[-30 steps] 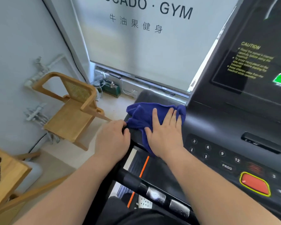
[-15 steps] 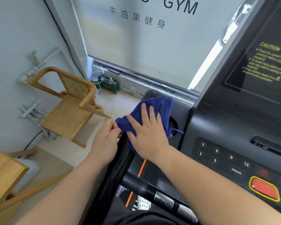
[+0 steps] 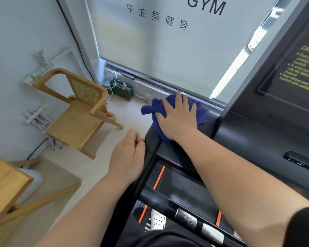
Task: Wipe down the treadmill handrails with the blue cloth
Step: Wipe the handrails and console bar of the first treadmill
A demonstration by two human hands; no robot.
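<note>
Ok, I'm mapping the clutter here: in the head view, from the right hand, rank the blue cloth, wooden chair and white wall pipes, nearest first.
1. Blue cloth, pressed under the right hand on the treadmill.
2. Wooden chair, off to its left.
3. White wall pipes, behind the chair.

Blue cloth: soft plush fabric with a short fuzzy nap, matt, crumpled into folds. Handrail: black moulded plastic, smooth, with a dull satin sheen along its edge. Console housing: dark grey plastic, matt and even. Display panel: glossy black, reflective, printed with yellow lettering. Crossbar: glossy black grip carrying silvery metal plates with a mottled, brushed look. Chair: pale wood, smooth and lightly varnished; its back panel is woven cane, open-textured. Table: similar pale wood with visible grain. Window pane: frosted, matt film. Wall: flat matt paint
</note>
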